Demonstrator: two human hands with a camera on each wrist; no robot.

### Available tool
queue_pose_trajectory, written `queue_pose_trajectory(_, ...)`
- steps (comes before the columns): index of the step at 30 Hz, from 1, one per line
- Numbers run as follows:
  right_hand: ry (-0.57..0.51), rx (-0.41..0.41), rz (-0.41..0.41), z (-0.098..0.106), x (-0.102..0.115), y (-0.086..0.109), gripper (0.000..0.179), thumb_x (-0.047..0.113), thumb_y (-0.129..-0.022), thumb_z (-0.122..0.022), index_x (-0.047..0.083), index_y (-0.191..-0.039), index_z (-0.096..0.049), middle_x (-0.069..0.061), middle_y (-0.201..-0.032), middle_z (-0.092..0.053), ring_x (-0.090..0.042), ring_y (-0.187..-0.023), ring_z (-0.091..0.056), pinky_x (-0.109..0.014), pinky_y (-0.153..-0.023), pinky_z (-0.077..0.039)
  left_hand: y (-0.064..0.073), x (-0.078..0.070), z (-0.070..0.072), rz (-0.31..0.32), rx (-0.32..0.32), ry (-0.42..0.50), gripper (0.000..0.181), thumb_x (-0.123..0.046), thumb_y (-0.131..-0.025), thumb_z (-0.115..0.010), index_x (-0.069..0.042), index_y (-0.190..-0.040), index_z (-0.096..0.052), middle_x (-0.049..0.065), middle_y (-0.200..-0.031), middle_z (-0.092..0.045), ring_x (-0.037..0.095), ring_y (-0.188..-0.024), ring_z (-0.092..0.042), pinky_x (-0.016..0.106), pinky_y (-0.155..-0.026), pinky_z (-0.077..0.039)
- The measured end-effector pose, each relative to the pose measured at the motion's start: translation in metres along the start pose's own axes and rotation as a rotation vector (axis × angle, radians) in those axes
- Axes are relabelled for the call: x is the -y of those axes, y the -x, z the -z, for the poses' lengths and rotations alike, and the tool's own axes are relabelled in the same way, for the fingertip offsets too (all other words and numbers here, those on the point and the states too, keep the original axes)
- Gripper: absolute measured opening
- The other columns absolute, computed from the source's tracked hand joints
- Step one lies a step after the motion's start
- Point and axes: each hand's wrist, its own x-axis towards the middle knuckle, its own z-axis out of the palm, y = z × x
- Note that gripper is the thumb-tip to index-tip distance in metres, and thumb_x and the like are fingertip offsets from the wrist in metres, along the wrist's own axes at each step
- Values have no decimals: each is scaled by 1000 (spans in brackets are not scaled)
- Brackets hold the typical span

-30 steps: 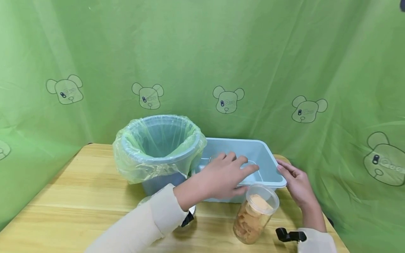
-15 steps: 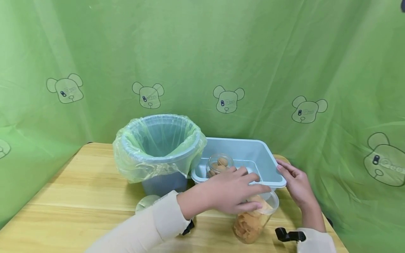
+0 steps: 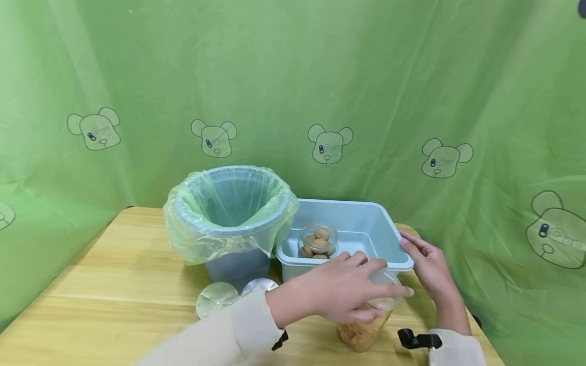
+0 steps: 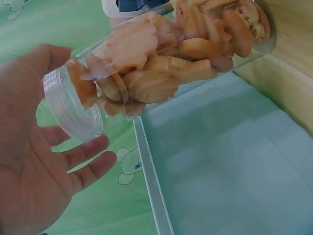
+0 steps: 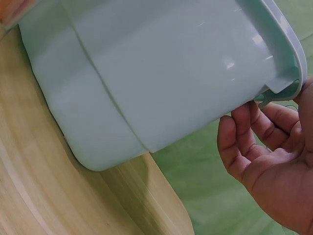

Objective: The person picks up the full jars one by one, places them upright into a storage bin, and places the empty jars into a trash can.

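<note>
My left hand (image 3: 341, 290) hovers around the top of a clear jar (image 3: 359, 335) filled with orange-brown cookies or crackers. In the left wrist view its fingers are spread about the jar's clear top (image 4: 73, 105), with the thumb close to the edge; whether they touch it I cannot tell. The jar stands on the table in front of a light-blue plastic basin (image 3: 357, 216). My right hand (image 3: 430, 269) grips the basin's right rim, thumb on top and fingers underneath. Inside the basin sits a small clear jar (image 3: 320, 239) of round brown nuts that look like walnuts.
Left of the basin stands a blue bin (image 3: 238, 267) lined with a green-yellow bag (image 3: 192, 244). Two round discs, one pale (image 3: 215, 300) and one silvery (image 3: 261, 284), lie before it on the wooden table (image 3: 100, 305). A green curtain hangs behind.
My left hand has moved from over the basin to the right and down onto the cookie jar's top, uncovering the nut jar and the discs. My right hand stays on the rim.
</note>
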Motion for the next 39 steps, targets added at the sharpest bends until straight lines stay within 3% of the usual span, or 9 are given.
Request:
queue_pose_trajectory(5,-1,1,-11,0,0,-1,57,35,-105,-58,1,-150,-49,13,-118,-68,-4,-103,-67,-21,-80,-58,-3,-1,-2,-38,-54,-55,56,-48,-103,-43,-43,-158,-34,7,-152,-42,17,-100,-45,25,-85,-42)
queue_pose_trajectory(10,-37,4,-23,0,1,0,57,33,-105,-59,1,-151,-48,13,-118,-67,-4,-102,-68,-21,-80,-58,-5,-2,-2,-79,-107,-104,51,-46,-100,-46,-39,-151,-48,6,-145,-47,15,-110,-46,25,-87,-35)
queue_pose_trajectory(23,-24,-9,-36,0,2,-1,57,35,-104,-60,2,-150,-50,13,-117,-68,-4,-101,-67,-21,-80,-58,-7,3,3,-120,-82,-98,51,-43,-95,-51,-37,-145,-53,3,-126,-54,13,-104,-47,27,-84,-35)
queue_pose_trajectory(30,-25,-6,-32,0,1,-1,57,35,-104,-60,3,-150,-50,13,-118,-67,-4,-102,-67,-21,-79,-58,-6,3,7,-140,-65,-103,50,-43,-95,-52,-38,-145,-53,2,-127,-53,13,-105,-46,27,-85,-35)
queue_pose_trajectory(39,-5,-5,-29,1,1,-1,57,36,-104,-59,4,-150,-50,15,-117,-68,-4,-101,-68,-21,-79,-58,-7,4,26,-189,-96,-135,49,-40,-93,-52,-37,-142,-55,1,-123,-55,12,-108,-48,27,-86,-35)
